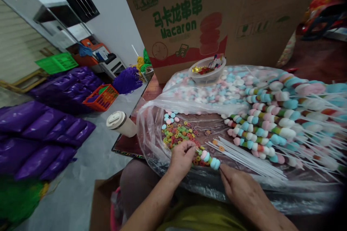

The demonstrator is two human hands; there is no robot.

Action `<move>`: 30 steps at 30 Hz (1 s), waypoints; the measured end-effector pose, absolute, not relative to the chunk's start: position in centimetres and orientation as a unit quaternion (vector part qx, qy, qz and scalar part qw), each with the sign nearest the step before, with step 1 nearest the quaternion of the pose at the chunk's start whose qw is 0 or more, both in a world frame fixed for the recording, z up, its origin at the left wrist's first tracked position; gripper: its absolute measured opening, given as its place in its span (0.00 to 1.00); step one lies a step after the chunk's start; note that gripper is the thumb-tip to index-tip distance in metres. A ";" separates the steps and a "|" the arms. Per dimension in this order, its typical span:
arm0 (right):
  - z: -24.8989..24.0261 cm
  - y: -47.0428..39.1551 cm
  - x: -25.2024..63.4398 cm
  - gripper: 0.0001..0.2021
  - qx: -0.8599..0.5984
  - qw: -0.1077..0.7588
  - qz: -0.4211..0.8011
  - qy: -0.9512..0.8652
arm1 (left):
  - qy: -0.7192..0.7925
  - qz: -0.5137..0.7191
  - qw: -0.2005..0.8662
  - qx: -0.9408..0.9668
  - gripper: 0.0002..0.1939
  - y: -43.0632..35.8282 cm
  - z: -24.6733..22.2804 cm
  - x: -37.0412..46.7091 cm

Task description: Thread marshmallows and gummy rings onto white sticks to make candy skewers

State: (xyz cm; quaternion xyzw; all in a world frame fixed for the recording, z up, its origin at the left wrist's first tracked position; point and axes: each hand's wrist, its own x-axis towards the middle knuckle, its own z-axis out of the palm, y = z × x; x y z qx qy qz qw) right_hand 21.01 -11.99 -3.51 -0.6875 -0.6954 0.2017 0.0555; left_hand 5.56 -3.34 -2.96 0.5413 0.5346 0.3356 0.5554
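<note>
Left hand [182, 157]: thumb and forefinger are pinched together at the upper end of the skewer [206, 156]; what lies between them, stick tip or ring, I cannot make out. Right hand [240, 184]: fingers closed around the lower end, just below the blue marshmallows. The stick itself is hidden inside my grip there.

The skewer slants between my hands, low over the near part of the clear plastic [189, 110], with pink, blue and pale marshmallows showing and small rings near the left fingers. Their exact order is blurred.

Loose rings [177, 133] lie beyond the left hand, some partly covered by it and the skewer. I note blue and pink discs [170, 117] beside them. White sticks [244, 157] lie in a bundle right of the rings. Further right, loaded skewers [267, 122] are piled, overlapping too heavily to count; the pile is cut off at the frame edge.

Behind, plastic film blurs a mass of marshmallows [200, 92]. A tub [207, 75] rests on it, its foil contents unclear. The box [176, 54] behind is cropped at the top. A lidded cup [123, 124] stands at the left table edge.
</note>
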 end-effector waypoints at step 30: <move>-1.9 4.7 16.9 0.12 -0.490 0.221 0.268 -0.799 | 0.595 0.365 0.211 0.684 0.09 4.1 -2.2 -1.8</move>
